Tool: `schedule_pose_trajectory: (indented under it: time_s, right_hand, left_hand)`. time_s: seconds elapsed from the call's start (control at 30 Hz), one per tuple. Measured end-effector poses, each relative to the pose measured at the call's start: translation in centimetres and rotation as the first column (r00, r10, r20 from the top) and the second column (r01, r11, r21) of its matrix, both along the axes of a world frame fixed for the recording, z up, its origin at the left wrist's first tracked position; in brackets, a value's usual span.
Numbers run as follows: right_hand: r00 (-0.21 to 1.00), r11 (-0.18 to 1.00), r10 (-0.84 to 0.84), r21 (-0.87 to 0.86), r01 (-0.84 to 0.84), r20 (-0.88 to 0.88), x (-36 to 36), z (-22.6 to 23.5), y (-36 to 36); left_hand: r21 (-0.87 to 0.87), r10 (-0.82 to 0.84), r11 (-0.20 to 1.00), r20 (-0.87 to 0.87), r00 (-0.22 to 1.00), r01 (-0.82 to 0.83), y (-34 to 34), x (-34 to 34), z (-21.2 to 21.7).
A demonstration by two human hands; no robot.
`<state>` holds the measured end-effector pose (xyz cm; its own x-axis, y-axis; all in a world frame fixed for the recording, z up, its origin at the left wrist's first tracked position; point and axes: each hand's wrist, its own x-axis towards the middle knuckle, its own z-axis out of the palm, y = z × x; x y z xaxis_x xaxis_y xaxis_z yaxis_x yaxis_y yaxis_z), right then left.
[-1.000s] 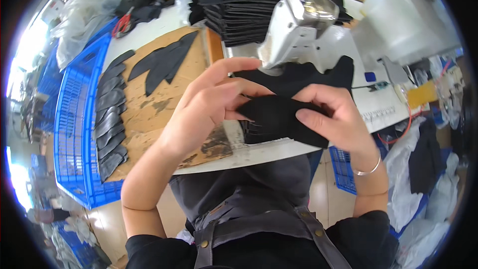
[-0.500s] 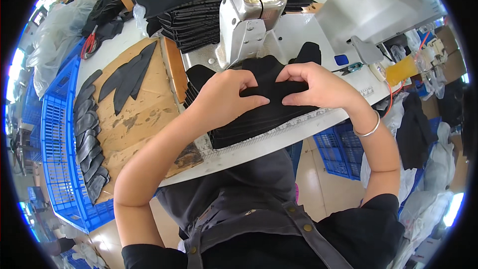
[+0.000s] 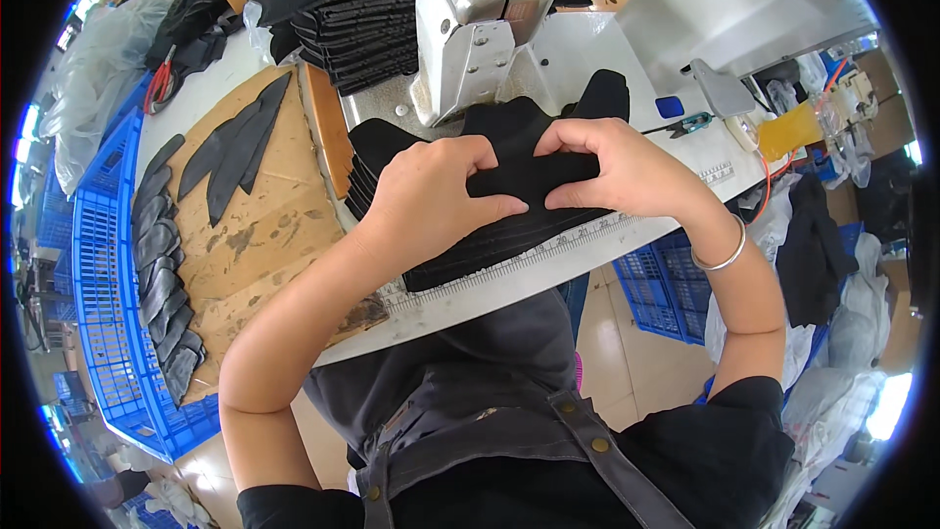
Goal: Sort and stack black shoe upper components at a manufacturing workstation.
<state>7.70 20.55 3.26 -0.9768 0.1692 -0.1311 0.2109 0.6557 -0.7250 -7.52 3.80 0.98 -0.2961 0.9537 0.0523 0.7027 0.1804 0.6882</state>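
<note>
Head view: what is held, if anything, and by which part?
Left grip and right grip touch scalloped black fabric pieces; whether either holds one cannot be told.

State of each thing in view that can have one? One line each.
Left hand: thumb and fingers apart, on black pieces; grip unclear
Right hand: same
Black pieces: stacked under both hands
Machine: upright; running or not, can't tell
Rear black pile: stacked
Dark leaf-shaped pieces: overlapping in a row
Cardboard: flat, stained
Red-handled scissors: lying down; blades unclear
Bracelet: worn
</note>
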Motion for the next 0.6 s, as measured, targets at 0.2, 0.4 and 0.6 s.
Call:
schedule_pose_trajectory:
  time_s: [0.2,0.4,0.6]
  right_hand:
    - [1.000,1.000,0.009,0.024,-0.009,-0.017,0.0,-0.2,0.0]
    - [0.998,0.999,0.019,0.035,-0.017,-0.052,-0.1,-0.3,-0.2]
    - [1.000,0.991,0.027,0.130,-0.027,0.000,-0.8,-0.2,-0.6]
  left_hand:
    - [0.008,0.012,1.000,-0.038,0.999,-0.012,0.0,0.1,0.0]
    - [-0.009,0.006,1.000,-0.018,1.000,-0.006,0.0,0.0,0.0]
    - [-0.096,-0.007,0.995,-0.090,0.996,-0.001,-0.2,0.0,1.3]
